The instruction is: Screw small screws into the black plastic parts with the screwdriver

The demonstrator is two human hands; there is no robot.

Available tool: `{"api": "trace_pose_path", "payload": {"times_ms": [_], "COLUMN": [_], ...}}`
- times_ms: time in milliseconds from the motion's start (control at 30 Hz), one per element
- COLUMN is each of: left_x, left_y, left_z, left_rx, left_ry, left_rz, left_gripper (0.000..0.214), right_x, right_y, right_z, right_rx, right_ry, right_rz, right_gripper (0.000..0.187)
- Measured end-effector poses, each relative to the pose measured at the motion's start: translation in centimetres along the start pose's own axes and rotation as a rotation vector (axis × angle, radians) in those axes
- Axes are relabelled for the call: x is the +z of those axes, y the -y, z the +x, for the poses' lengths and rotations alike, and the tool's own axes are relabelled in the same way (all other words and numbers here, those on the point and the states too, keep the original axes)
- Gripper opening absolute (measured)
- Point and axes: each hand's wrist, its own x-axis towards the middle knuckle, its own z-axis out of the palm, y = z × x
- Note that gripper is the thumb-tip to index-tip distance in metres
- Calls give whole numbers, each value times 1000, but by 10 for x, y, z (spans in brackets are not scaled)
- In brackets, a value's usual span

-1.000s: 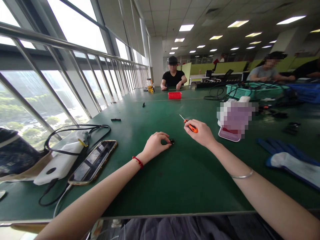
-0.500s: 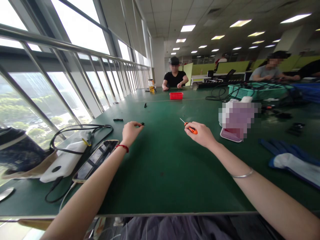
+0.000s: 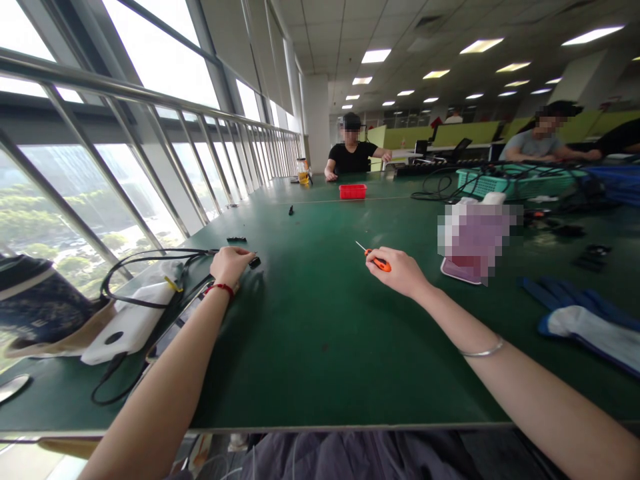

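Table with cable at left, glove at right, box before far person, apparently phone partly behind left forearm

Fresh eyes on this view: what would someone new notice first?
Most likely the orange-and-black screwdriver in the right hand, its thin shaft pointing away over the green table. Next, perhaps, the bright red bin farther back near the middle, in front of a person in a black top. Off to the left, the left hand has a small black piece at its fingertips.

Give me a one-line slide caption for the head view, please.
Left hand pinching a small black part, right hand holding an orange-and-black screwdriver, over a green tabletop.
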Motion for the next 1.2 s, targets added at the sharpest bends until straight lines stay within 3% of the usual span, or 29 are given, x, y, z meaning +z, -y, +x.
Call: {"api": "trace_pose_path", "payload": {"times_ms": [100, 533, 1200], "left_x": [1, 10, 16], "left_y": [8, 10, 14], "left_z": [3, 2, 8], "left_rx": [-10, 10, 51], "left_ry": [-57, -5, -14], "left_rz": [-21, -22, 41], "left_gripper": [38, 38, 33], "right_x": [1, 8, 9], "right_y": [0, 2, 3], "right_z": [0, 0, -1], "right_rx": [8, 15, -15], "right_ry": [26, 166, 171], "right_rz": [-2, -25, -40], "right_gripper": [19, 20, 20]}}
